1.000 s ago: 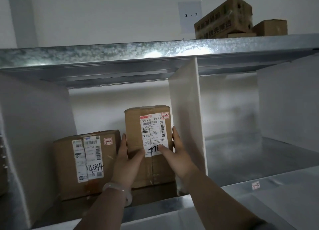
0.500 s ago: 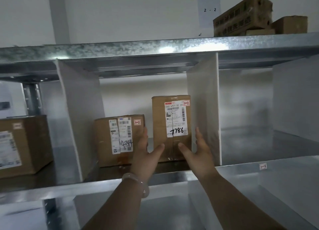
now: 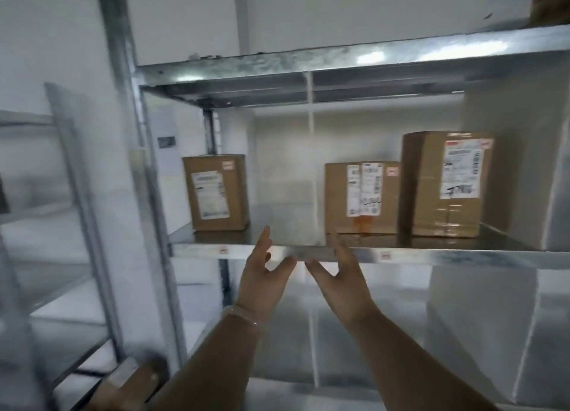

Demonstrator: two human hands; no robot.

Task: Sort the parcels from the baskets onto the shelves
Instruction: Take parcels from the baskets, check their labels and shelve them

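Parcel [image 3: 447,185] stands freed on the shelf [image 3: 431,254], up and right of the fingers [image 3: 264,241], as left hand [image 3: 265,282] and right hand [image 3: 342,282] draw back empty and spread, the placement apparently done.

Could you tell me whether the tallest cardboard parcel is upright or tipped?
Upright: the tallest brown cardboard parcel rests flat on the metal shelf, label facing out.
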